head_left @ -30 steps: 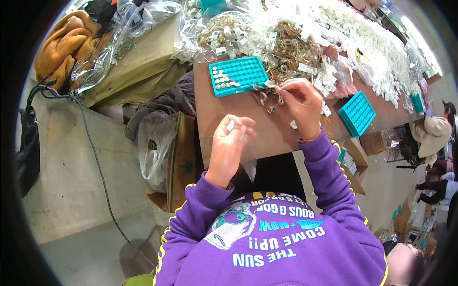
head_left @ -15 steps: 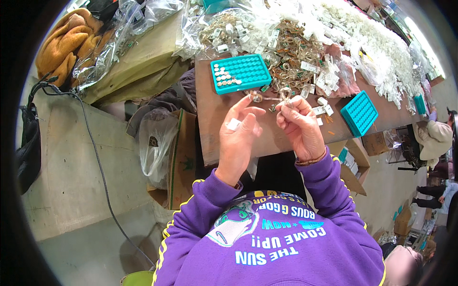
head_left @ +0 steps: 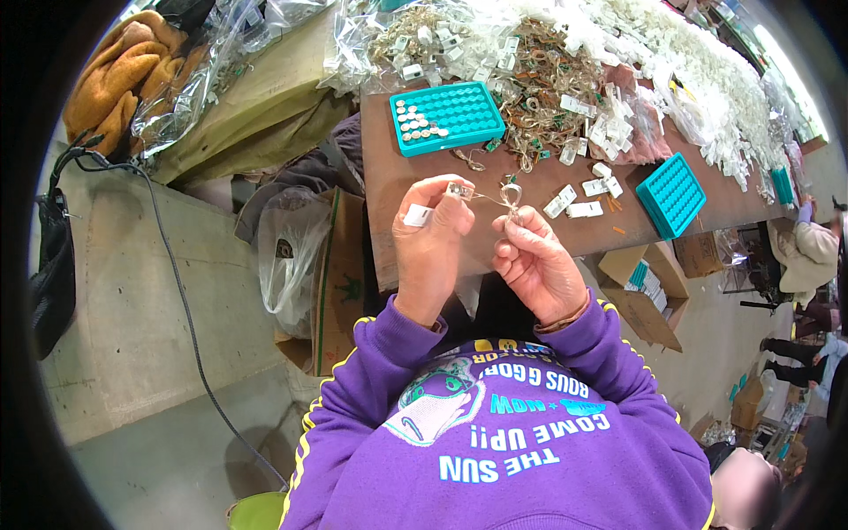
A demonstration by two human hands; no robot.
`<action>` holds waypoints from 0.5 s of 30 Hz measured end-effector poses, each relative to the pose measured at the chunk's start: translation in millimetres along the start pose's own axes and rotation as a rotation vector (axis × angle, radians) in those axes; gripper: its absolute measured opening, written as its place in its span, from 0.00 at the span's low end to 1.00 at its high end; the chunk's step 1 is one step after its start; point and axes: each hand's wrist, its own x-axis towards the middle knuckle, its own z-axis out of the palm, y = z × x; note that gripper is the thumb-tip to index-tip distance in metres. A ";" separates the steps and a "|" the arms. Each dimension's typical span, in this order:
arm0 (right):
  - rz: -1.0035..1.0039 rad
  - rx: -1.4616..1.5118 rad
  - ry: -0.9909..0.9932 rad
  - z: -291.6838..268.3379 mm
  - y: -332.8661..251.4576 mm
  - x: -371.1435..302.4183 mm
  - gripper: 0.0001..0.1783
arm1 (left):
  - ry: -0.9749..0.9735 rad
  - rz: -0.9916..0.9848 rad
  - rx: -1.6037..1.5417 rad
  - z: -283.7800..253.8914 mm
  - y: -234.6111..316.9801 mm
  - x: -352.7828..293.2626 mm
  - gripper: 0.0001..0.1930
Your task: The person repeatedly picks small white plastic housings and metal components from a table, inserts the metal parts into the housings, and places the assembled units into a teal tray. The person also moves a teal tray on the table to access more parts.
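A worker in a purple sweatshirt (head_left: 530, 486) handles a wire loop (head_left: 511, 196) at a brown table (head_left: 384, 190), both hands on the near side of a teal disc tray (head_left: 468, 106). The left hand (head_left: 428, 246), just nearer the worker than the disc tray, has its thumb and forefinger closed on a small clear piece (head_left: 458, 191), while a white rectangular piece (head_left: 418, 215) sits against its fingers. The right hand (head_left: 543, 263), nearer the worker than the disc tray and off to its right, pinches the wire loop between thumb and fingers; a fine strand runs between the two hands. Pale round discs (head_left: 407, 136) occupy cells at the disc tray's left, and a short twist of wire (head_left: 468, 160) lies just beside its near edge. A tangled wire heap (head_left: 543, 88) spreads immediately to the disc tray's right, and clear and white parts (head_left: 424, 40) are piled beyond it. Farther right of the disc tray, white blocks (head_left: 560, 201) lie near thin orange strips (head_left: 616, 204), followed by a second teal tray (head_left: 670, 196), set at an angle. Below and right of the disc tray, past the table's edge, stands an open cardboard box (head_left: 632, 320).
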 end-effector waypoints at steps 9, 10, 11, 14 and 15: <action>-0.560 -0.551 -0.071 3.5 8.1 -2.3 0.12 | 0.045 -0.037 -0.146 1.1 -1.3 -1.4 0.11; -0.634 -0.644 -0.036 7.5 5.6 -3.7 0.14 | 0.036 -0.034 -0.147 0.9 -1.0 -1.7 0.10; -0.764 -0.792 -0.026 11.8 0.4 -3.8 0.19 | 0.047 -0.030 -0.085 0.6 -0.4 -1.8 0.10; -1.087 -1.415 -0.075 23.4 -21.3 -4.2 0.19 | 0.044 -0.048 0.093 2.8 -1.1 -5.7 0.08; -1.161 -1.620 -0.067 26.6 -25.4 -2.7 0.14 | 0.028 -0.046 0.147 4.8 -2.6 -7.8 0.08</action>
